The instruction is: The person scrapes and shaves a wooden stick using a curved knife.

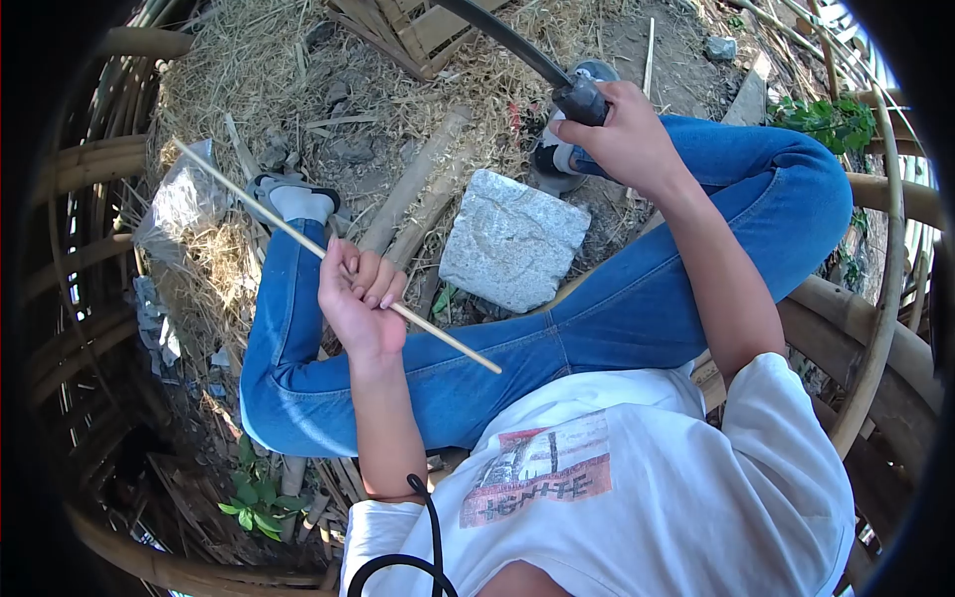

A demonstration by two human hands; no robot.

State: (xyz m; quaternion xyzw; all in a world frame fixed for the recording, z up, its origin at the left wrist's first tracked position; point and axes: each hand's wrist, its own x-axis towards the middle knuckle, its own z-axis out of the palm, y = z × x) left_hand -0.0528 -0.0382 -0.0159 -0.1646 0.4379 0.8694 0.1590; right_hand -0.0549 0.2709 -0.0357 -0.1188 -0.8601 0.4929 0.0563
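Note:
My left hand [360, 298] is closed round a thin, pale bamboo stick [448, 339]. The stick slants from the upper left down to the right, ending over my lap. In my right hand [629, 139] is the dark handle of a large knife [517, 45], held above my right foot. Its long dark blade points away to the upper left and runs out of view, so the tip is hidden. Between my bent legs lies a rough grey stone block [512, 239], touched by neither hand.
Straw [229, 90] and wood scraps cover the ground. A wooden crate [413, 35] stands at the top. Clear plastic [189, 204] lies at left. Curved bamboo poles [880, 298] enclose both sides. A black cord [435, 527] hangs near my left arm.

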